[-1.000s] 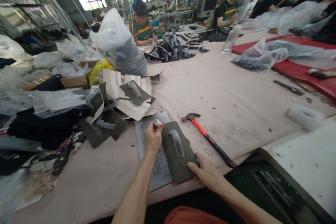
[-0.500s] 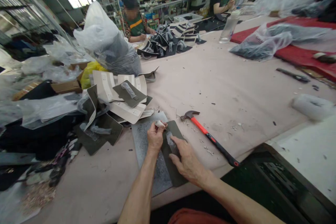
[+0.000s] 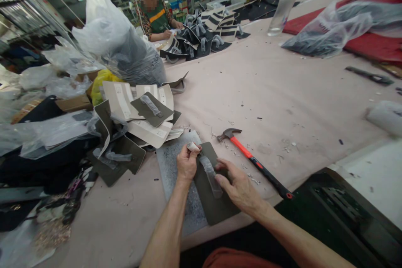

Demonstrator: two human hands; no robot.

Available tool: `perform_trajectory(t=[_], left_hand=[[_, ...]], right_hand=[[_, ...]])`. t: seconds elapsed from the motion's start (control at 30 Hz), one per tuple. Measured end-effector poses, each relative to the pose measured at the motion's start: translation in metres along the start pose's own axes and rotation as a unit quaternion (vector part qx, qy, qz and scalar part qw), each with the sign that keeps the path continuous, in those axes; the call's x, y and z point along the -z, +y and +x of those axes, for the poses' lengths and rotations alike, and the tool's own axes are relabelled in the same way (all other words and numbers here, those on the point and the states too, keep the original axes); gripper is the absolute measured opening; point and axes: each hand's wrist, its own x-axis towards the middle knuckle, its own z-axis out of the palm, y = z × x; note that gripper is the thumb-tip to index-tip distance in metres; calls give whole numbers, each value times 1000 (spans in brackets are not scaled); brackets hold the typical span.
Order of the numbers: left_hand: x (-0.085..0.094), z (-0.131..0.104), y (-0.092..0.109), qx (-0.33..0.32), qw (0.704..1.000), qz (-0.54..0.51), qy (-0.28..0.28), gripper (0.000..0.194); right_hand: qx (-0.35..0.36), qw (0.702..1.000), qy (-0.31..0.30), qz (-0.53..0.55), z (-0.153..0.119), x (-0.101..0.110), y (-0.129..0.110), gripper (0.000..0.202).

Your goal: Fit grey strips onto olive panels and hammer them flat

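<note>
A dark olive panel (image 3: 216, 207) lies partly over a speckled grey board (image 3: 193, 209) at the table's near edge. A strap in clear plastic (image 3: 210, 176) runs along the panel. My left hand (image 3: 187, 163) is closed round a small white cylinder (image 3: 192, 147) at the panel's upper left edge. To the right of the strap, my right hand (image 3: 235, 184) hovers over the panel, thumb and fingers apart, nothing between them.
A claw hammer (image 3: 251, 157) with a red and black handle lies right of the panel. Stacked panels (image 3: 147, 130) and a tall plastic bag (image 3: 122, 46) stand left. A person (image 3: 157, 12) works across the table; a bottle (image 3: 283, 10) stands at the far side.
My right hand has come off the plastic-wrapped strap and moved right, uncovering it. My left hand still holds the white cylinder. The view has shifted slightly.
</note>
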Motion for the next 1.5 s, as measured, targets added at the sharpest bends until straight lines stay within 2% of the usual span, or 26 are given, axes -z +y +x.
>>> perform_trajectory(t=[0.07, 0.13, 0.2, 0.27, 0.33, 0.43, 0.5, 0.57, 0.6, 0.63, 0.7, 0.77, 0.8, 0.9, 0.93, 0.97, 1.03, 1.1, 1.13, 1.17, 1.2, 1.23, 1.3, 1.33, 1.4, 1.5], left_hand=[[-1, -1, 4, -13, 999, 29, 0, 18], [-4, -2, 8, -29, 997, 71, 6, 16], [-8, -4, 13, -38, 994, 104, 22, 14], [-11, -5, 17, -42, 991, 121, 37, 13], [-12, -6, 19, -55, 988, 140, 35, 12], [-11, -9, 18, -97, 979, 181, 18, 11], [-10, -11, 16, -117, 973, 196, 13, 12], [-10, -12, 15, -119, 972, 201, 14, 13], [-10, -12, 14, -116, 973, 201, 16, 13], [-10, -13, 14, -112, 973, 199, 18, 13], [-10, -13, 14, -107, 975, 195, 14, 13], [-10, -13, 15, -104, 976, 193, 8, 13], [-10, -13, 15, -102, 975, 197, 6, 13], [-10, -13, 14, -98, 972, 215, 15, 10], [-9, -13, 14, -99, 971, 215, 17, 9], [-9, -13, 13, -100, 972, 210, 16, 9], [-9, -13, 13, -101, 976, 192, 8, 11], [-9, -13, 13, -96, 979, 181, 1, 13], [-9, -13, 13, -94, 979, 180, 0, 13], [-9, -13, 13, -93, 979, 180, -1, 14], [-9, -13, 13, -94, 979, 183, -2, 13], [-9, -13, 14, -95, 978, 187, -2, 13], [-8, -13, 14, -101, 976, 194, -5, 13], [-8, -13, 14, -104, 975, 196, -5, 14], [-8, -14, 13, -106, 976, 191, -4, 15], [-9, -14, 13, -100, 980, 174, -2, 14]], right_hand=[[13, 993, 62, -98, 7, 18, 14, 40], [7, 968, 102, -227, 15, 39, 31, 41], [-36, 935, 89, -342, 23, 59, 46, 39], [-89, 916, 36, -389, 29, 74, 55, 29], [-143, 929, -18, -341, 34, 82, 57, 17], [-247, 954, -93, -143, 41, 85, 45, 7], [-313, 938, -150, -4, 44, 86, 27, 7], [-331, 925, -161, 91, 46, 86, 2, 11], [-311, 932, -144, 115, 46, 87, -12, 18], [-264, 952, -109, 112, 45, 87, -25, 25], [-108, 994, -14, 21, 43, 87, -48, 35], [33, 992, 44, -113, 40, 86, -62, 34], [78, 980, 38, -180, 40, 85, -65, 32], [127, 934, -75, -326, 40, 88, -72, 23], [130, 923, -102, -347, 41, 91, -77, 22], [134, 922, -102, -350, 42, 95, -84, 23], [148, 942, -24, -301, 46, 103, -100, 27], [157, 959, 117, -206, 49, 105, -111, 29], [159, 958, 166, -170, 49, 103, -111, 31], [156, 958, 178, -162, 49, 99, -107, 32], [147, 959, 153, -187, 47, 95, -100, 33], [135, 959, 92, -233, 45, 91, -90, 34], [101, 934, -60, -337, 41, 85, -70, 32], [81, 918, -112, -371, 40, 84, -61, 30], [38, 903, -146, -403, 39, 86, -45, 27], [-40, 912, -142, -382, 39, 91, -20, 30]])
